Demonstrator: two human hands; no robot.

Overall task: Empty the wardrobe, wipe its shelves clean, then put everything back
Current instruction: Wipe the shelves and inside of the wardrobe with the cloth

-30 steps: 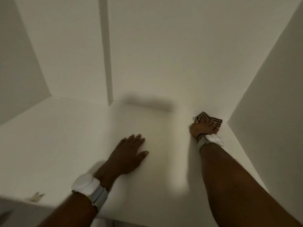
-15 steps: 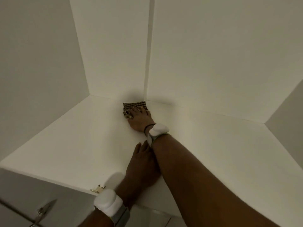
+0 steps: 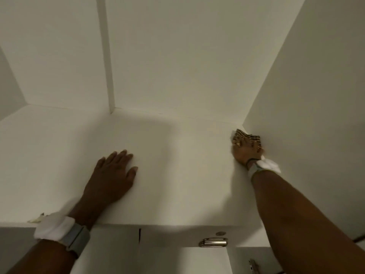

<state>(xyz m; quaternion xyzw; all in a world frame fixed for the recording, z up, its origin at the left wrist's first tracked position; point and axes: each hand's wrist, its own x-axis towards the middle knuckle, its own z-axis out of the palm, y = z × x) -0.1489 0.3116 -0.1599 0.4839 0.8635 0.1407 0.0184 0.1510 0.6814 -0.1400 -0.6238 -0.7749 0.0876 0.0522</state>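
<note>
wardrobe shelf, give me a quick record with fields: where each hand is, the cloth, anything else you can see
view: head camera, looking down into a white wardrobe compartment
left hand: flat, palm down on the shelf, towards the front, holding nothing
right hand: presses the cloth onto the shelf at the back right corner
cloth: checked, bunched, up against the side wall
scrap: small pale bit at the shelf's front left edge, beside the left wrist
metal fitting: below the shelf's front edge, right of centre
</note>
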